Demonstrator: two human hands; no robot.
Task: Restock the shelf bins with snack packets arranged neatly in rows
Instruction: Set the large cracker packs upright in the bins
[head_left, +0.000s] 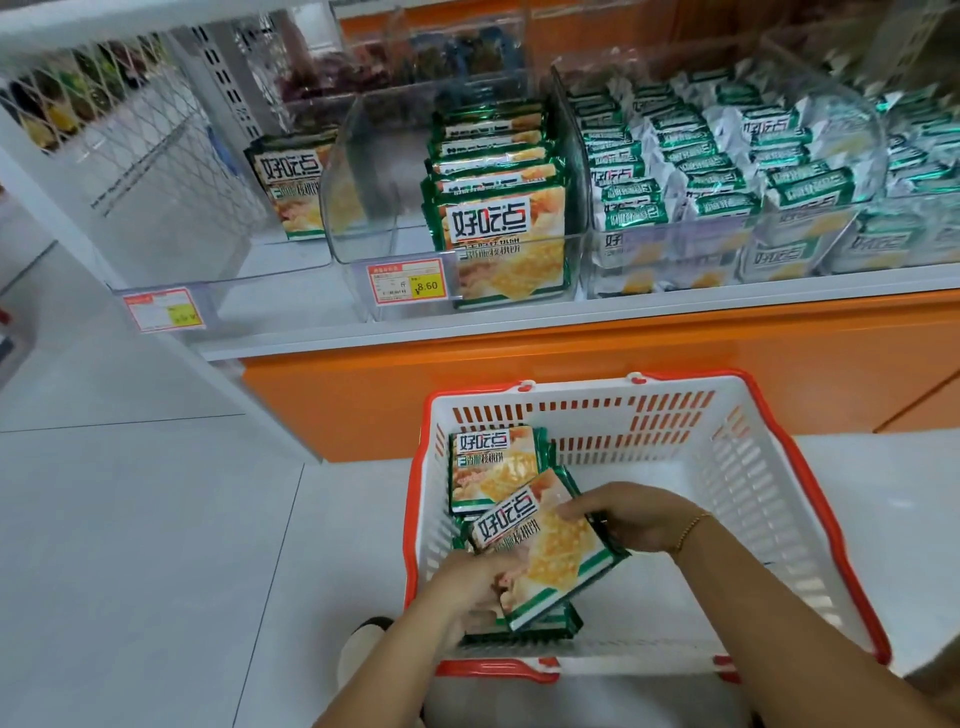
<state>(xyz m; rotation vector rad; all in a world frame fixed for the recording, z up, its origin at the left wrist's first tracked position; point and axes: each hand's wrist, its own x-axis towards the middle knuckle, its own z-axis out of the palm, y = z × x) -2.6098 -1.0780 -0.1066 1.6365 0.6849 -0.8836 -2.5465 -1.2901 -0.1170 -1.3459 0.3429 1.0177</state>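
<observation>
A white and red shopping basket (727, 467) stands on the floor below the shelf. Inside it lie several green-edged biscuit packets; one (493, 467) leans against the left wall. Both my hands hold the top packet (556, 545), tilted over the pile: my left hand (467, 582) grips its lower left corner, my right hand (628, 519) grips its right edge. On the shelf, a clear bin (363, 208) holds one row of the same packets (498, 228) on its right side; its left side is bare.
A clear bin to the left holds one packet (291, 187). Bins to the right are packed with white and green packets (727, 171). Price tags (408, 283) hang on the bin fronts. An orange cabinet front (571, 358) runs under the shelf.
</observation>
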